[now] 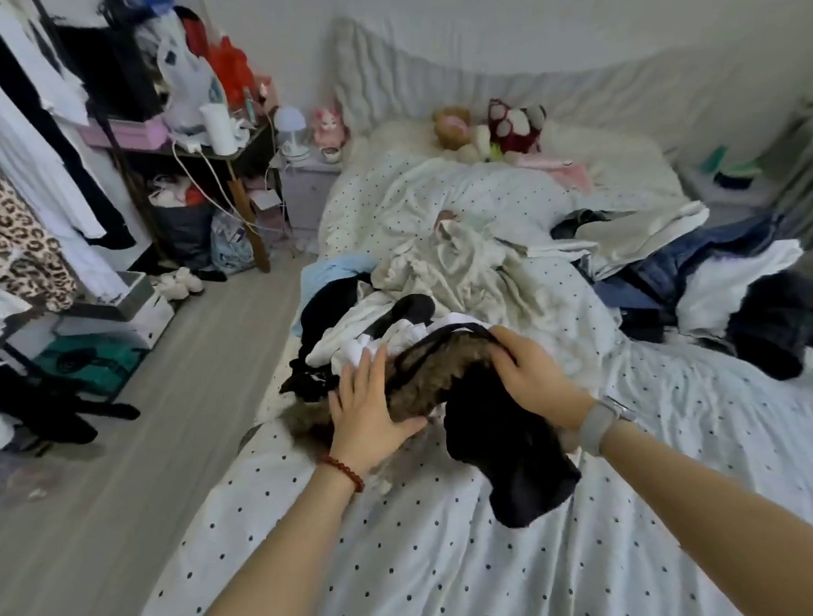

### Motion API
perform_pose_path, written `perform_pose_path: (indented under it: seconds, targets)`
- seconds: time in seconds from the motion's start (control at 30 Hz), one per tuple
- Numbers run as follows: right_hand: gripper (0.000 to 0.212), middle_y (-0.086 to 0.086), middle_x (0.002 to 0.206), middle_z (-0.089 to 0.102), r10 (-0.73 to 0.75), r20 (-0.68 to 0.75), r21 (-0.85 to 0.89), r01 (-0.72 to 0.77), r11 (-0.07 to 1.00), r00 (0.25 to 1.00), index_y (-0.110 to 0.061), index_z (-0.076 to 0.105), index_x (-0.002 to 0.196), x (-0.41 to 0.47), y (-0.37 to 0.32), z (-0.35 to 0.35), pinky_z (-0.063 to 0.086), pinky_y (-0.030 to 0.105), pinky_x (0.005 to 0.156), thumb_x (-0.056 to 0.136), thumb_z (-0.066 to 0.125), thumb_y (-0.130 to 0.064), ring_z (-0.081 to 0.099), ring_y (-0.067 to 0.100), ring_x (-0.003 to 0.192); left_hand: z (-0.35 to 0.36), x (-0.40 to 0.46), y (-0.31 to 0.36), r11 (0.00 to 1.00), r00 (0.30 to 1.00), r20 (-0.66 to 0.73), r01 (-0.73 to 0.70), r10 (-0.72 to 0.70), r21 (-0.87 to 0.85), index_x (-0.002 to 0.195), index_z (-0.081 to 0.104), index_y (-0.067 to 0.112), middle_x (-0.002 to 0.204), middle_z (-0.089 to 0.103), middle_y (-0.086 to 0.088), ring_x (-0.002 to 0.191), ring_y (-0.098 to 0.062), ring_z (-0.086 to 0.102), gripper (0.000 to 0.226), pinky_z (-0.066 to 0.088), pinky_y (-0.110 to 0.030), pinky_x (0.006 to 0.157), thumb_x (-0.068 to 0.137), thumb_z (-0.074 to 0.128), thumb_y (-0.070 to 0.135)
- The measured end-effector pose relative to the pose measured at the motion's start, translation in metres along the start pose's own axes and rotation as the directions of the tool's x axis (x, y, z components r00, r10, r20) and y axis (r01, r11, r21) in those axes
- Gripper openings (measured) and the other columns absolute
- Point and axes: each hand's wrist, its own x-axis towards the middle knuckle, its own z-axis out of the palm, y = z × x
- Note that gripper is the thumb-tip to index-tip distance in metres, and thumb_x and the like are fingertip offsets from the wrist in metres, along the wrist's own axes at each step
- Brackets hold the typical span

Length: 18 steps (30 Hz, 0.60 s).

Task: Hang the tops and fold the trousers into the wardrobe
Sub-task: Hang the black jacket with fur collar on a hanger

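We see both hands low in the centre of the frame, over a bed (455, 564) covered with a white, dark-dotted sheet; the left hand (368, 413) lies with straight, spread fingers against a brown furry trim (422, 382), its thumb tucked under the fur's lower edge, so it presses rather than grips; the right hand (530, 376) has its fingers curled over the upper end of a black top (506, 458) and over thin black straps (444, 336) that arch just above the fur; the black cloth hangs from under that hand and drapes down onto the sheet toward the lower centre; a red bead bracelet (345, 471) sits on the left wrist and a grey-banded watch (599, 425) on the right wrist; just beyond the hands, in the middle of the frame, lies a heap of white and black clothes (377, 328), touching a crumpled cream garment (454, 267); at the right of the frame are blue jeans (676, 270) among white and dark pieces, well apart from the hands; soft toys (489, 129) rest at the head of the bed, upper centre; at the left edge clothes hang, among them a leopard-print garment (10, 234); a cluttered shelf (208, 148) stands in the upper left.
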Motion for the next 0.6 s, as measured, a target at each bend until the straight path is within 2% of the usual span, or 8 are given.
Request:
perform_pose_path:
  seconds: [0.1,0.2,0.27,0.33,0.4,0.47,0.53,0.6]
  targets:
    - [0.019,0.014,0.087,0.061,-0.070,-0.125,0.034,0.075,0.997,0.990,0.005,0.057,0.101,-0.010,-0.033,-0.058,0.038,0.017,0.070,0.097,0.040,-0.004,0.054,0.024,0.081,-0.021,0.009,0.044,0.982,0.993,0.000,-0.118,0.119,-0.146,0.137,0.033,0.031,0.140,0.040,0.001,0.137,-0.026,0.026,0.068,0.021,-0.048,0.111,0.079,0.064,0.046]
    - [0.018,0.012,0.085,0.059,-0.114,-0.319,0.061,0.140,0.988,0.941,0.001,0.056,0.100,-0.032,-0.054,-0.118,0.037,0.013,0.067,0.097,0.038,-0.003,0.051,0.017,0.076,-0.037,-0.005,0.113,0.884,0.980,-0.045,-0.196,0.195,-0.425,0.105,0.053,0.025,0.099,0.060,0.006,0.105,-0.018,0.056,0.014,0.038,-0.019,0.082,0.091,0.053,0.021]
    - [0.018,0.016,0.082,0.057,-0.078,-0.483,0.092,0.139,0.986,0.872,0.004,0.054,0.097,-0.051,-0.055,-0.156,0.034,0.021,0.064,0.097,0.037,-0.001,0.048,0.020,0.071,-0.044,-0.017,0.158,0.840,0.969,-0.076,-0.241,0.234,-0.487,0.114,0.053,0.020,0.104,0.059,0.006,0.101,-0.011,0.054,0.022,0.036,-0.018,0.079,0.094,0.048,0.017]
    - [0.016,0.005,0.077,0.055,-0.011,-0.599,0.081,0.074,0.994,0.801,-0.003,0.052,0.090,-0.094,-0.036,-0.201,0.032,0.023,0.066,0.097,0.038,-0.003,0.047,0.012,0.066,-0.040,-0.036,0.215,0.788,0.951,-0.042,-0.277,0.305,-0.551,0.127,0.049,0.017,0.114,0.058,0.005,0.109,-0.011,0.052,0.034,0.038,-0.020,0.086,0.094,0.045,0.015]
    - [0.017,-0.002,0.076,0.054,0.047,-0.542,0.072,-0.009,0.997,0.839,-0.013,0.052,0.086,-0.115,-0.020,-0.217,0.036,0.020,0.065,0.098,0.040,-0.009,0.050,0.008,0.070,-0.040,-0.042,0.232,0.765,0.949,0.035,-0.232,0.314,-0.601,0.131,0.046,0.017,0.115,0.055,0.005,0.111,-0.012,0.051,0.036,0.039,-0.019,0.083,0.096,0.043,0.014]
    - [0.015,0.002,0.092,0.062,0.157,-0.476,0.022,-0.167,0.986,0.865,-0.012,0.057,0.100,-0.170,0.007,-0.245,0.039,0.014,0.069,0.098,0.042,-0.015,0.058,0.019,0.090,-0.026,-0.063,0.268,0.777,0.921,0.169,-0.187,0.352,-0.601,0.130,0.045,0.018,0.113,0.052,0.007,0.106,-0.010,0.051,0.032,0.039,-0.016,0.074,0.098,0.040,0.015]
    - [0.029,0.012,0.112,0.060,0.256,-0.491,-0.042,-0.317,0.948,0.832,-0.002,0.053,0.121,-0.221,0.035,-0.266,0.038,0.022,0.082,0.098,0.044,-0.018,0.054,0.029,0.109,-0.010,-0.087,0.299,0.779,0.878,0.245,-0.198,0.410,-0.594,0.125,0.045,0.022,0.109,0.052,0.010,0.097,-0.005,0.051,0.028,0.041,-0.010,0.066,0.099,0.038,0.015]
    - [0.021,0.013,0.102,0.062,0.208,-0.613,-0.072,-0.316,0.946,0.762,-0.002,0.056,0.111,-0.275,0.052,-0.292,0.040,0.029,0.081,0.097,0.045,-0.014,0.058,0.029,0.100,0.004,-0.113,0.345,0.731,0.822,0.247,-0.266,0.512,-0.629,0.113,0.050,0.027,0.102,0.054,0.016,0.093,-0.002,0.052,0.024,0.043,-0.005,0.067,0.099,0.038,0.012]
